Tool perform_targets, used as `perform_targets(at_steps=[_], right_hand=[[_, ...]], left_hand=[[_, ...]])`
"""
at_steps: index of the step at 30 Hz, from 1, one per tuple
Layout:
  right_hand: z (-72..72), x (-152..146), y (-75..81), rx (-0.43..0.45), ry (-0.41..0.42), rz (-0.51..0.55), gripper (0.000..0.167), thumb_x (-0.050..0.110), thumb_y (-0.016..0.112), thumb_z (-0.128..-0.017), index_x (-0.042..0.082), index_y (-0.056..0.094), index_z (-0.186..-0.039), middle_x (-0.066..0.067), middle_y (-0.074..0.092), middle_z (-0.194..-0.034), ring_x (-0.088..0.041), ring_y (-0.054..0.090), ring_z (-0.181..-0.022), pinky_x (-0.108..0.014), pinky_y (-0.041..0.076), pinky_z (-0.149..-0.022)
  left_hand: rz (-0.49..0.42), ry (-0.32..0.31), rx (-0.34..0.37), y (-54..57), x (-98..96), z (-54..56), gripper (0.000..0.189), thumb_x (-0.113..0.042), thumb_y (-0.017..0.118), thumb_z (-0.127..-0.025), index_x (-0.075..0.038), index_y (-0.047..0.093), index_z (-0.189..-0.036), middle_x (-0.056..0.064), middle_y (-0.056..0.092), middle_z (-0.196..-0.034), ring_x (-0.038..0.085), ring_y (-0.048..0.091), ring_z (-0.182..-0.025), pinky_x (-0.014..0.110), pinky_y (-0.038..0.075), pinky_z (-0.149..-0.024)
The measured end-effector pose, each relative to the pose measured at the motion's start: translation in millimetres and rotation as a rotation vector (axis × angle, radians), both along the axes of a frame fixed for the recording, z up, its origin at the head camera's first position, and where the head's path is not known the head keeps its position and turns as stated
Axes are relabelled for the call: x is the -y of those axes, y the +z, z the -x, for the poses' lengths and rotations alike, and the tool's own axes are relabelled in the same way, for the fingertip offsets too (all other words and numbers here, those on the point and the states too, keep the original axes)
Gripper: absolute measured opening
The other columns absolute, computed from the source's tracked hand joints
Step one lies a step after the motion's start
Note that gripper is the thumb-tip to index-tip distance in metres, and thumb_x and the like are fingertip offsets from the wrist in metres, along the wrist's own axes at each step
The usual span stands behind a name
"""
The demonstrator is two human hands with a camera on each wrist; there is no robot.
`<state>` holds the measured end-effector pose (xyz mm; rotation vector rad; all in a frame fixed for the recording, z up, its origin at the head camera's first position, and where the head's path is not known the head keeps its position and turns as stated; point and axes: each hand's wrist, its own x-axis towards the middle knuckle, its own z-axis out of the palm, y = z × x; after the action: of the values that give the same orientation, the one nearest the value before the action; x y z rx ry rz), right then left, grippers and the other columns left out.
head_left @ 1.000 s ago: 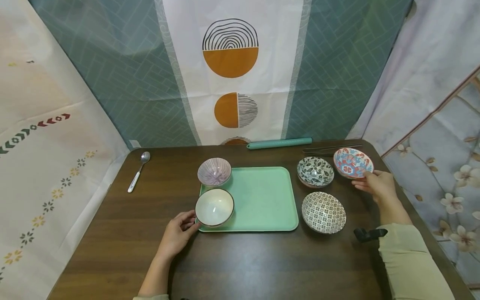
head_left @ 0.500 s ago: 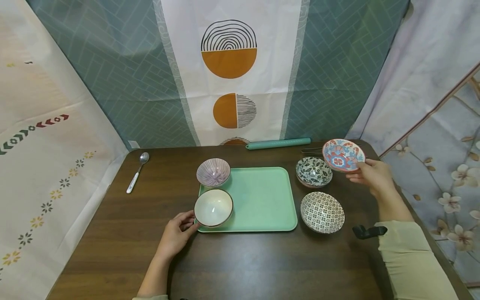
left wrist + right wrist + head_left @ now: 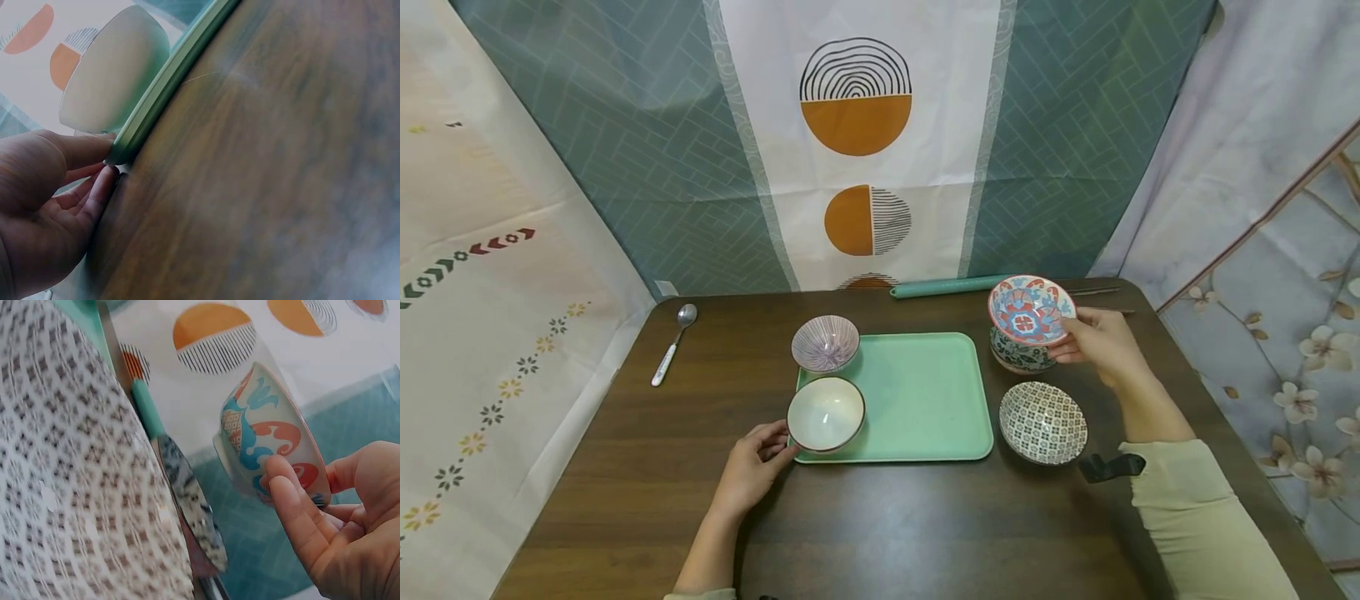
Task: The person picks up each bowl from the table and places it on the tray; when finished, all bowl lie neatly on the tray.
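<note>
My right hand [image 3: 1103,343] pinches the rim of a red-and-blue patterned bowl [image 3: 1028,310], thumb on one side and fingers on the other. This bowl is lifted above a black-and-white leaf-patterned bowl [image 3: 1024,357] and partly hides it. In the right wrist view the lifted bowl [image 3: 275,440] is tilted. At the near left corner of a light green tray [image 3: 925,400], my left hand [image 3: 754,468] pinches the tray's edge. In the left wrist view the thumb and fingers meet at the tray corner [image 3: 147,115]. A white bowl [image 3: 826,414] stands on that corner.
A purple-striped bowl [image 3: 825,343] stands at the tray's far left corner. Right of the tray is a brown-and-white patterned bowl [image 3: 1043,423]. Chopsticks [image 3: 1093,292] and a green stick-like object [image 3: 943,287] lie along the back edge; a spoon [image 3: 673,346] lies far left.
My right hand has lifted the red-and-blue bowl and carried it left, from the right edge to above the leaf-patterned bowl. The left hand has stayed at the tray corner.
</note>
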<state>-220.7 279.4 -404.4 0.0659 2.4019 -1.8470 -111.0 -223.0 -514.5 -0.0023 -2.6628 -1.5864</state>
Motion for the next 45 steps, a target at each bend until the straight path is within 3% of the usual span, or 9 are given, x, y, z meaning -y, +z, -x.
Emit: perform_targets(at_steps=[9, 16, 25, 34, 39, 45], right_hand=[[-0.6, 36, -4.3, 0.013, 0.092, 0.001, 0.046, 0.009, 0.045, -0.107, -0.022, 0.038, -0.14, -0.008, 0.073, -0.078, -0.013, 0.072, -0.065, -0.029, 0.062, -0.065], [-1.0, 63, -13.2, 0.071, 0.136, -0.013, 0.048, 0.009, 0.046, -0.107, -0.018, 0.035, -0.145, -0.017, 0.073, -0.082, -0.016, 0.073, -0.067, -0.031, 0.062, -0.065], [0.9, 94, -27.6, 0.077, 0.192, -0.019, 0.046, 0.007, 0.047, -0.106, -0.018, 0.039, -0.143, -0.018, 0.073, -0.079, -0.022, 0.074, -0.068, -0.041, 0.062, -0.068], [-2.2, 122, -36.2, 0.109, 0.257, -0.033, 0.042, 0.006, 0.047, -0.105, -0.016, 0.044, -0.141, -0.024, 0.072, -0.082, -0.033, 0.074, -0.073, -0.043, 0.062, -0.068], [-4.2, 135, -38.9, 0.136, 0.263, -0.027, 0.041, 0.006, 0.047, -0.105, -0.014, 0.046, -0.141, -0.025, 0.072, -0.082, -0.032, 0.074, -0.071, -0.044, 0.062, -0.068], [-5.7, 150, -43.5, 0.163, 0.284, -0.052, 0.035, 0.005, 0.048, -0.105, -0.014, 0.052, -0.134, -0.02, 0.072, -0.075, -0.028, 0.072, -0.065, -0.039, 0.062, -0.064]], left_hand=[[0.014, 0.004, 0.027, -1.5, 1.4, 1.8, 0.039, 0.001, 0.076, -0.089, 0.007, 0.066, -0.126, 0.016, 0.066, -0.115, 0.025, 0.065, -0.102, 0.019, 0.055, -0.085], [0.005, -0.002, 0.027, 0.5, 1.5, 0.3, 0.039, -0.002, 0.076, -0.09, 0.007, 0.065, -0.126, 0.016, 0.066, -0.116, 0.026, 0.065, -0.103, 0.027, 0.057, -0.088], [0.012, 0.006, 0.02, -3.3, 1.8, 1.9, 0.038, 0.003, 0.077, -0.087, 0.007, 0.067, -0.124, 0.015, 0.066, -0.112, 0.024, 0.065, -0.1, 0.016, 0.054, -0.084], [0.024, 0.0, -0.005, -4.9, 2.1, 1.2, 0.038, 0.003, 0.077, -0.087, 0.007, 0.067, -0.123, 0.015, 0.066, -0.111, 0.022, 0.065, -0.098, 0.016, 0.054, -0.083], [0.022, -0.002, -0.025, -5.6, 1.6, 1.1, 0.038, 0.004, 0.077, -0.086, 0.009, 0.067, -0.123, 0.016, 0.066, -0.111, 0.022, 0.065, -0.097, 0.018, 0.055, -0.083], [0.01, 0.005, 0.025, -4.6, 2.0, 1.7, 0.039, 0.003, 0.076, -0.088, 0.007, 0.066, -0.125, 0.015, 0.066, -0.113, 0.022, 0.064, -0.101, 0.015, 0.053, -0.084]])
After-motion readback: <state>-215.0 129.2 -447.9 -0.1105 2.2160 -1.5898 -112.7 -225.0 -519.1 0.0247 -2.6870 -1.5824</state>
